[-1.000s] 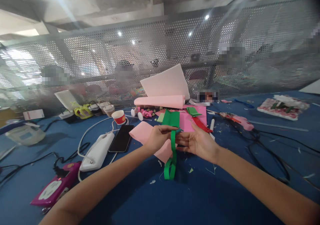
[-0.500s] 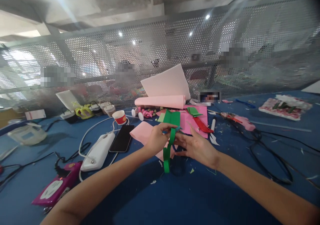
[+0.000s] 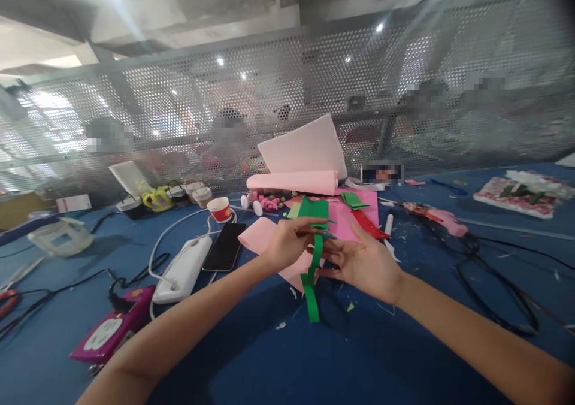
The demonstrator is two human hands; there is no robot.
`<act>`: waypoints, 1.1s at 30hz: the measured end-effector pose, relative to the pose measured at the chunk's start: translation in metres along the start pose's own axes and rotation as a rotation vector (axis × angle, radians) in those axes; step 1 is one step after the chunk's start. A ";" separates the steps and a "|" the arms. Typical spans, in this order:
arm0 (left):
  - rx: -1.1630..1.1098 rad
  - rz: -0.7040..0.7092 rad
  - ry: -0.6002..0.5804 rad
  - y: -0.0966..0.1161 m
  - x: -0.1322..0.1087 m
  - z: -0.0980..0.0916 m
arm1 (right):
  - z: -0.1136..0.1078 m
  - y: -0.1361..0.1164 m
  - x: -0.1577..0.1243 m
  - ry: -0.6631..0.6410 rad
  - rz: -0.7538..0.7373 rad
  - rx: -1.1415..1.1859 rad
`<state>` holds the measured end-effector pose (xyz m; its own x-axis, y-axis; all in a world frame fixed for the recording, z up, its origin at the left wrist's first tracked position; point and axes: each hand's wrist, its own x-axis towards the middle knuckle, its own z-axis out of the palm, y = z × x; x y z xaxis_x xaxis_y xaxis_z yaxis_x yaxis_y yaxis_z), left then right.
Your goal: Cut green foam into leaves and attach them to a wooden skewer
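My left hand [image 3: 290, 242] pinches the upper end of a narrow green paper strip [image 3: 313, 297] between thumb and fingertips. The strip hangs down with a kink in it, above the blue table. To its right is my right hand [image 3: 371, 268], palm turned up, thumb apart and fingers stretched toward the strip. Its fingertips lie at or just behind the strip; whether they touch it I cannot tell. Beneath and behind the hands are a pale pink sheet [image 3: 257, 235], a green folded sheet [image 3: 312, 207] and a bright pink sheet [image 3: 345, 228].
A phone [image 3: 224, 247], a white power strip [image 3: 182, 271], a paper cup [image 3: 220, 209] and a purple device [image 3: 114, 327] stand left. On the right are a pink glue gun [image 3: 442, 220] with a black cable, a red piece [image 3: 371, 225] and a white pen [image 3: 390, 220]. A mesh partition [image 3: 179, 111] rises behind.
The green strip's lower end has swung to the right and hangs straighter. Both hands have shifted only slightly. The whole view has turned a little left.
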<state>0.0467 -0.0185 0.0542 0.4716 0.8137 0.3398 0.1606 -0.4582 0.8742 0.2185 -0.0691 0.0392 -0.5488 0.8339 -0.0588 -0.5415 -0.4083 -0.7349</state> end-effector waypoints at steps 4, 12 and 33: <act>0.033 0.045 0.002 -0.001 -0.003 -0.001 | 0.000 -0.005 -0.002 0.010 0.028 -0.001; 0.251 0.278 -0.165 -0.003 -0.004 -0.016 | -0.007 -0.011 -0.002 -0.038 0.089 0.043; 0.443 0.569 -0.193 -0.011 -0.004 -0.020 | -0.009 -0.013 -0.004 -0.071 0.156 0.255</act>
<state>0.0262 -0.0094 0.0499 0.7237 0.3492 0.5953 0.1612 -0.9242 0.3462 0.2337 -0.0640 0.0427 -0.6761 0.7295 -0.1034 -0.5849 -0.6167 -0.5269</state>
